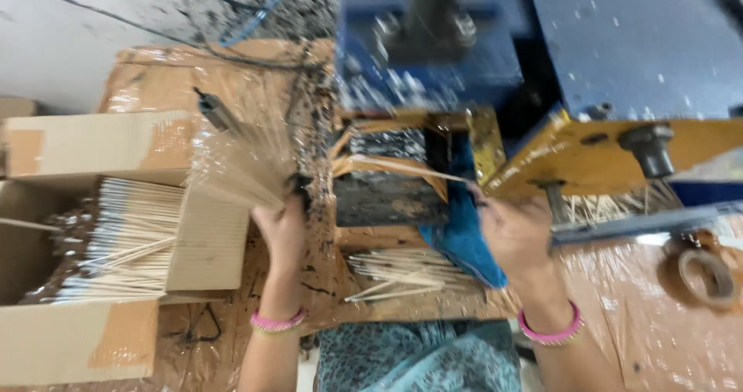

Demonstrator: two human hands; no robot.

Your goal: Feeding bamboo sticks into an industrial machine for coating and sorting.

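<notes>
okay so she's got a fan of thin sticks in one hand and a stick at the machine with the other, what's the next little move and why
Probably ease the single stick in the right hand further toward the blue machine. Its far end already lies over the dark tray below the machine, while the left hand holds the fanned bundle of sticks ready. Motion blur hides the exact slot.

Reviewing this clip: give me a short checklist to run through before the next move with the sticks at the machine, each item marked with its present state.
1. Left hand has a secure hold on the fanned bundle of sticks: cannot tell, blurred.
2. Right hand holds thin sticks pointed toward the machine's slot: ok.
3. Right hand's fingers clear of the yellow machine plate: cannot tell, they sit very close.
4. Supply of sticks in the cardboard box: ok, box well filled.
5. Loose pile of sticks on the board between the hands, within reach: ok.
6. Blue cloth clear of the slot: cannot tell.
</notes>
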